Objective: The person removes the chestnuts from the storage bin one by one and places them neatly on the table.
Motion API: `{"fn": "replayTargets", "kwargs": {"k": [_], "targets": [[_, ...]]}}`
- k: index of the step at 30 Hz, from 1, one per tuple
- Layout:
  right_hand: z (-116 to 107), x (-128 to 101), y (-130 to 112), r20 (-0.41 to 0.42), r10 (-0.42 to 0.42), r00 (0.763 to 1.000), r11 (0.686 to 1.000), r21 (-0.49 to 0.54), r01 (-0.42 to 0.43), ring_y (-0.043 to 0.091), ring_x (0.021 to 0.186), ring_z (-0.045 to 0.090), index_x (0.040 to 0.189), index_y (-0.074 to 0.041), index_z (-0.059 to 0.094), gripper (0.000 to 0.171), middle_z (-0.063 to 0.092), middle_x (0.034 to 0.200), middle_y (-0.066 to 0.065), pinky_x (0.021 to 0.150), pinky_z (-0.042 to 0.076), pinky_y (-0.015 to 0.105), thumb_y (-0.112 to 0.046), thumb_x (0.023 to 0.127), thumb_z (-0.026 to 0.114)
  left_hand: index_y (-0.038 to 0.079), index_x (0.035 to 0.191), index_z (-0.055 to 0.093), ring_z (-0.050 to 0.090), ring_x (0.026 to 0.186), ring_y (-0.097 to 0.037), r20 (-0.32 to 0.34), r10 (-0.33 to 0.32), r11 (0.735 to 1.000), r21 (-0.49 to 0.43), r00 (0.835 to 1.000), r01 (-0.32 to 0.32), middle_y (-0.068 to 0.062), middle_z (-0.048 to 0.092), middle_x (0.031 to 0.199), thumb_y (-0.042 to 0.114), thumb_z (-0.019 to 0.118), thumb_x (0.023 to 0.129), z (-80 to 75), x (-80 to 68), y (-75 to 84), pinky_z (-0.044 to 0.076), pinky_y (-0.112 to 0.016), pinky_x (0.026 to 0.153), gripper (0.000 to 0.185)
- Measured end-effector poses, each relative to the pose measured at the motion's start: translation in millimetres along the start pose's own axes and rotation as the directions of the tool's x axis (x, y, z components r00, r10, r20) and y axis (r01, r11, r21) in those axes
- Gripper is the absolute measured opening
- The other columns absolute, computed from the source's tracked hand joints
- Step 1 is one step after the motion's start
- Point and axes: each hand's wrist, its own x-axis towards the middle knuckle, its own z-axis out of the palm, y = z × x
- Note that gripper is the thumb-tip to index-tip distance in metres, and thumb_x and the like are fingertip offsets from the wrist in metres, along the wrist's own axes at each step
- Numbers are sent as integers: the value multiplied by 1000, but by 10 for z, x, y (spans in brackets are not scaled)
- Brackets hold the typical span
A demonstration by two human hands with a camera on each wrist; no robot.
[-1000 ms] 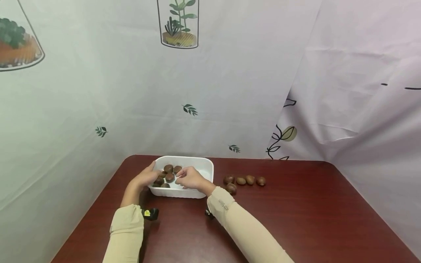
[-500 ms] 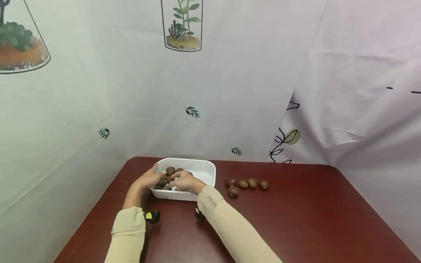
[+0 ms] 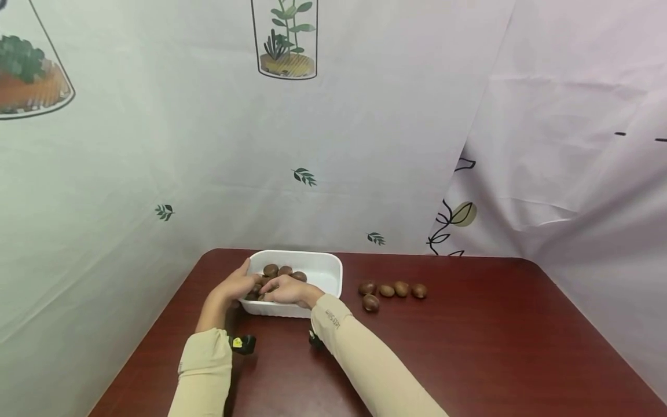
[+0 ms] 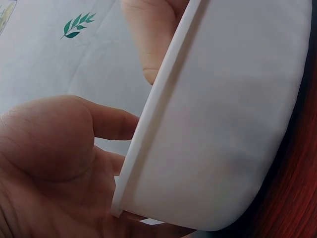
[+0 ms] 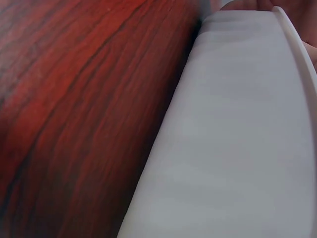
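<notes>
Your left hand [image 3: 234, 285] gripped a white rectangular plastic tray [image 3: 281, 310], your right hand [image 3: 288, 289] was inside among rounded brown nuts [image 3: 270, 270], couldn't tell if pinching, with five loose nuts [image 3: 401, 289] right of it.

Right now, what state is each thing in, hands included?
White tray, upright on the table.
Nuts in tray, bunched towards its left end.
Loose nuts, five lying right of the tray.
Left hand, holding the tray's left end.
Right hand, inside the tray, grip hidden.
</notes>
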Motion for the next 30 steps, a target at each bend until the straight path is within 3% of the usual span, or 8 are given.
{"fn": "replayTargets", "kwargs": {"k": [6, 13, 21, 30], "targets": [[-3, -16, 21, -5, -4, 1000, 1000, 17, 5, 6, 100, 54, 113, -5, 71, 25, 64, 116, -1, 88, 45, 23, -13, 90, 69, 2, 157, -8, 25, 138, -51, 7, 6, 1000, 2, 1000, -6, -34, 5, 158, 23, 44, 99, 6, 22, 8, 39, -67, 96, 80], [-28, -11, 20, 1, -16, 1000, 996, 89, 16, 7, 94, 55, 110, -5, 70, 26, 62, 109, -4, 80, 46, 22, -16, 87, 74, -4, 154, -13, 15, 143, -49, 15, 80, 997, -18, 997, -80, -37, 4, 157, 16, 44, 97, 0, 38, 20, 24, -62, 111, 83], [-51, -26, 34, 45, -48, 998, 986, 163, 40, 6, 92, 59, 109, -6, 68, 23, 66, 105, -3, 78, 49, 22, -13, 88, 74, -3, 155, -10, 27, 134, -47, 24, 45, 999, 0, 999, -45, -37, 5, 157, 19, 43, 98, -6, 11, 12, 36, -62, 101, 81], [-248, -255, -16, 59, -56, 997, 968, 246, 40, 10, 77, 64, 107, -5, 63, 24, 68, 89, 4, 69, 52, 24, -2, 85, 73, -4, 155, -10, 18, 142, -50, 19, 61, 997, -39, 998, -60, -36, 4, 157, 17, 40, 100, -8, 1, 16, 28, -65, 108, 76]]}}
